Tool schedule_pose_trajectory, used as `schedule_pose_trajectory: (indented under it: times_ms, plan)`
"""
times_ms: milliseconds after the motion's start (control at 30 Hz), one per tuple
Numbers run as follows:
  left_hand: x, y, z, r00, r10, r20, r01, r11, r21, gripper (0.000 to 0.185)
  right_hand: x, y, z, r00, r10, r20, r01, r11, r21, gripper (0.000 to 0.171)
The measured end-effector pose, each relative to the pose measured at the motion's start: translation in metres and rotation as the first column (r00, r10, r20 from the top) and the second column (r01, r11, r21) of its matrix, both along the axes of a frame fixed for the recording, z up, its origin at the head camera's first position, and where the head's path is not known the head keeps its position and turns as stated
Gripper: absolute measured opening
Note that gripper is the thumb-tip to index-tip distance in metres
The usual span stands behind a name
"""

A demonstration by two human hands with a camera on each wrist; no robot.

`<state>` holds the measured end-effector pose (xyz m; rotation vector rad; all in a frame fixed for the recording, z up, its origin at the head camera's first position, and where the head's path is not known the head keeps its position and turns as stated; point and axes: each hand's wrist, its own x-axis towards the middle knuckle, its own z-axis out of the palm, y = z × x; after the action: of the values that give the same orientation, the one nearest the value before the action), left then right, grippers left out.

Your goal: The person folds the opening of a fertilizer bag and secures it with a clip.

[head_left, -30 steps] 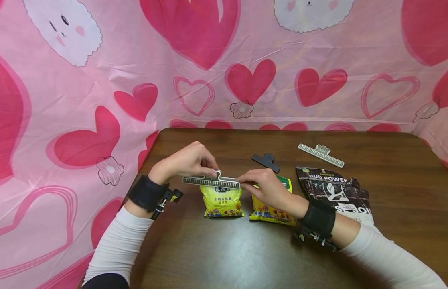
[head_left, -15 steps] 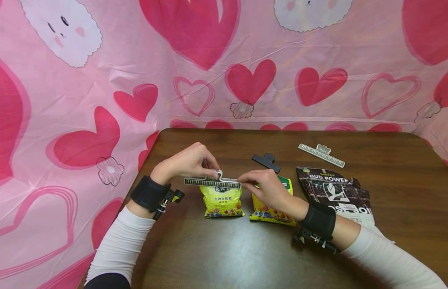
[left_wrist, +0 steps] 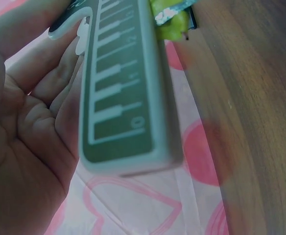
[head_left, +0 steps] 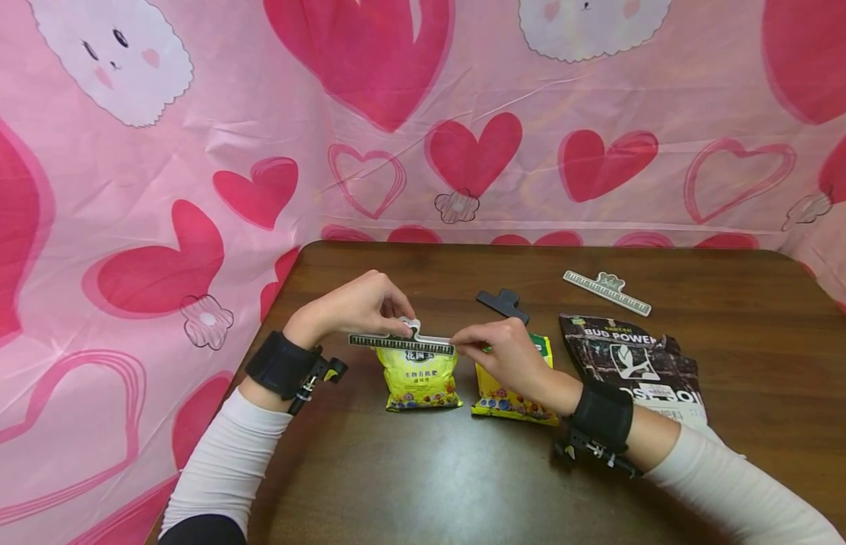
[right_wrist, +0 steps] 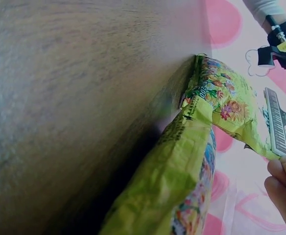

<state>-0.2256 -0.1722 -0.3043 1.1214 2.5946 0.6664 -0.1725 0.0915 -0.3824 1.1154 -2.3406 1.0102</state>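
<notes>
We see both hands mid-counter [head_left: 409,484], well in from the near edge, with bare wood in front. Left hand [head_left: 357,306] pinches the handle of the ruler-print clip [head_left: 401,343], fingers curled round it. Right hand [head_left: 507,356] pinches the clip's right end. The clip sits across the top of the yellow bag [head_left: 420,377], which stands upright. A second yellow bag [head_left: 511,401] lies just beside it, partly under our right hand. Black clip [head_left: 502,304], black pouch [head_left: 630,359] and spare ruler clip [head_left: 607,291] sit further right.
</notes>
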Motion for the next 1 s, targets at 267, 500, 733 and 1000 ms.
schedule_pose_trajectory:
  times_ms: [267,500,733,1000]
  plan:
    - [-0.0002,0.0,-0.001,1.0,0.007,0.028,-0.007,1.0,0.011,0.022,-0.0001,-0.0002,-0.0009,1.0,-0.025,0.013,0.026,0.999,-0.026,0.013]
    - [0.0001,0.0015,-0.0024,1.0,0.0,0.031,-0.001,1.0,0.019,0.021,0.0012,-0.0009,0.0003,0.993,-0.048,0.112,0.055,0.997,-0.056,0.014]
    - [0.0006,0.0008,-0.0064,0.999,0.019,0.026,-0.02,1.0,0.022,0.021,0.0004,0.0003,0.0009,0.983,-0.008,0.186,0.02,0.998,-0.06,0.018]
    - [0.0026,0.0,-0.0093,0.999,0.021,0.043,-0.023,0.999,0.033,0.022,-0.0023,-0.0021,0.0026,0.947,-0.023,0.319,0.009,0.999,0.046,0.025]
